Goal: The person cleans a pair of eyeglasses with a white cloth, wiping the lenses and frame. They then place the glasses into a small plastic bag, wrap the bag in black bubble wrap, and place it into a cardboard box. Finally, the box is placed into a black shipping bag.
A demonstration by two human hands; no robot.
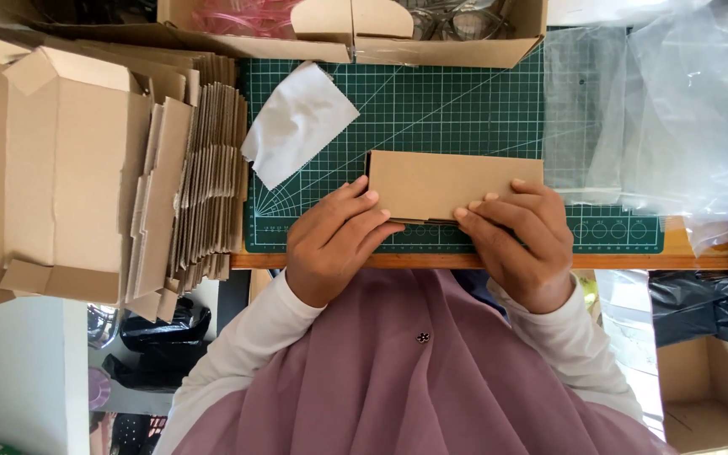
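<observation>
Flat brown cardboard box blank lying on a green cutting mat, grasped at its near edge by left hand and right hand; white cloth beyond the left-hand grip.

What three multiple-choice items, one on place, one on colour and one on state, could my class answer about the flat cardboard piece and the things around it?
1. Where does the stack of flat cartons lie?
A. left of the cutting mat
B. on the person's lap
C. inside the top box

2. What colour is the cutting mat?
A. red
B. green
C. yellow

3. How is the cardboard piece held?
A. by one hand only
B. by no hand
C. by both hands

Answers: 1 A, the stack of flat cartons sits beside the cutting mat. 2 B, its gridded surface is green. 3 C, the left hand and right hand each press its lower edge, the cardboard piece.
</observation>
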